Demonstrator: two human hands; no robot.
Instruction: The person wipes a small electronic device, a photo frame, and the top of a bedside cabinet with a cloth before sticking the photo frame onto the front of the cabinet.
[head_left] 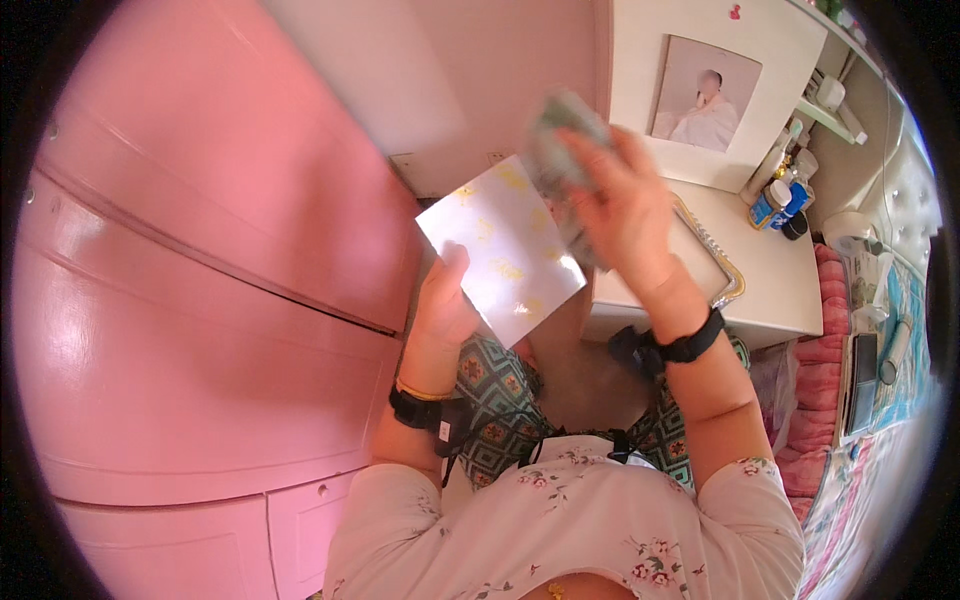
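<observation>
My left hand (448,300) grips a white, glossy square panel (505,255) by its lower left edge, with the thumb over the face. Yellowish patches and a bright glare show on that face. A crumpled grey-green cloth (565,125) is bunched in my right hand (625,205), just right of and above the panel. Both the cloth and the fingers are smeared by motion, and I cannot tell whether the cloth touches the panel. Partly behind my right wrist, an ornate silver-and-gold picture frame (735,278) lies flat on the white cabinet top (785,290).
A pink wardrobe (220,270) fills the left side. A portrait picture (705,93) leans against the white board (630,60) behind the cabinet. Several small bottles, including a blue-labelled jar (770,205), stand at its right end. A bed (900,420) with pink padded edging lies at right.
</observation>
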